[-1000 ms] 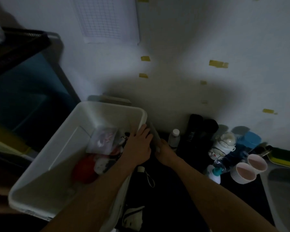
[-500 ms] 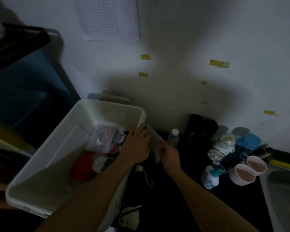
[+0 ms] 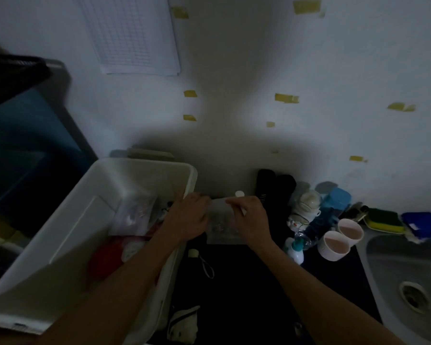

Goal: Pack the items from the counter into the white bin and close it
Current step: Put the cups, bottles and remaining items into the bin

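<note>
The left hand [image 3: 184, 217] has quit the white bin [image 3: 144, 168]; it and the right hand [image 3: 251, 220] pinch a clear pouch [image 3: 219, 225] in their fingers, not yet packed.

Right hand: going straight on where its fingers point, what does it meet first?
Probably the left hand, across the clear pouch both hands pinch; beyond that, the white bin. Depth is unclear.
</note>
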The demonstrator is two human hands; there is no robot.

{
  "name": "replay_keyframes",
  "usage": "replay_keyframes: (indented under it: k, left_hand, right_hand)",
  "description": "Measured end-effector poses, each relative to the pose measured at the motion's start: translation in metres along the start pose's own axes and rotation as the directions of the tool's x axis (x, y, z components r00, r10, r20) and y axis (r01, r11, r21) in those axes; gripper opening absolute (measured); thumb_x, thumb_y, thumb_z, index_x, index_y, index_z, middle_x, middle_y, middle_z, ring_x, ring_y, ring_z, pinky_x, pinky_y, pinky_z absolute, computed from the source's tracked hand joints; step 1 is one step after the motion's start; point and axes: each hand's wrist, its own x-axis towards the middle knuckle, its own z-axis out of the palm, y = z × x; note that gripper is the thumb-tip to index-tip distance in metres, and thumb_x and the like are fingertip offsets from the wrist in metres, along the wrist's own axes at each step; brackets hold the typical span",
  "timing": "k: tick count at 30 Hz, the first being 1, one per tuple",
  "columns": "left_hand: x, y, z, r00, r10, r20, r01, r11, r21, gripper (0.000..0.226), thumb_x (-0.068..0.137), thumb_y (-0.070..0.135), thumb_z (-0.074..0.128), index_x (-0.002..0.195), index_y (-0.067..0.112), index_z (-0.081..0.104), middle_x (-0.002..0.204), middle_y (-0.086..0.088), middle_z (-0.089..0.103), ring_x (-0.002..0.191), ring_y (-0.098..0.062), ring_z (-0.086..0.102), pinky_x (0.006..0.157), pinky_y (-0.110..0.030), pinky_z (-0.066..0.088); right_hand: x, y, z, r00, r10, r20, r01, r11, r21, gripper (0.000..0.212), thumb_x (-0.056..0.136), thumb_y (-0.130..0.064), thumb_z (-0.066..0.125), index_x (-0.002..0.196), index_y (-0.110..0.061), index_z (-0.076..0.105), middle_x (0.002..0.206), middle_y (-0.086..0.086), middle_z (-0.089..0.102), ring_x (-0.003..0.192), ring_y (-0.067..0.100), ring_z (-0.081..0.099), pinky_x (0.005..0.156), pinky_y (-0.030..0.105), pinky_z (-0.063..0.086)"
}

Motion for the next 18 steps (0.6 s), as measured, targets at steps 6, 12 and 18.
replay_keyframes:
  k: [6,12,18]
  left_hand:
    - [0.0,-0.001,-0.003,0.992,-0.123,0.036,0.128,0.972,-0.195,0.041,0.083,0.048,0.045,0.109,0.018,0.055,0.105,-0.007,0.064,0.099,-0.029,0.06,0.083,-0.04,0.048]
    - [0.001,0.006,-0.02,0.951,-0.303,0.061,0.256,0.66,-0.706,0.019,0.092,0.025,0.064,0.079,0.016,0.055,0.075,-0.001,0.059,0.068,-0.006,0.055,0.066,-0.032,0.044]
    - [-0.007,-0.005,-0.042,0.882,-0.464,0.083,0.237,0.285,-0.929,0.021,0.083,0.037,0.073,0.084,0.018,0.067,0.076,0.003,0.068,0.069,-0.004,0.06,0.062,-0.023,0.051]
  right_hand:
    - [0.006,-0.017,-0.017,1.0,-0.018,0.011,0.017,0.995,0.095,0.025,0.087,-0.004,0.056,0.101,-0.016,0.073,0.103,-0.002,0.071,0.095,0.011,0.066,0.086,0.018,0.048]
    - [0.018,-0.035,-0.028,0.998,-0.056,-0.033,0.059,0.992,0.11,0.034,0.075,0.001,0.066,0.101,-0.02,0.073,0.098,-0.005,0.07,0.094,0.011,0.064,0.084,0.023,0.05]
    - [0.036,-0.072,-0.032,0.995,-0.063,-0.075,0.078,0.97,0.229,0.029,0.077,-0.004,0.069,0.101,-0.02,0.073,0.097,-0.012,0.069,0.091,0.0,0.063,0.082,0.015,0.048]
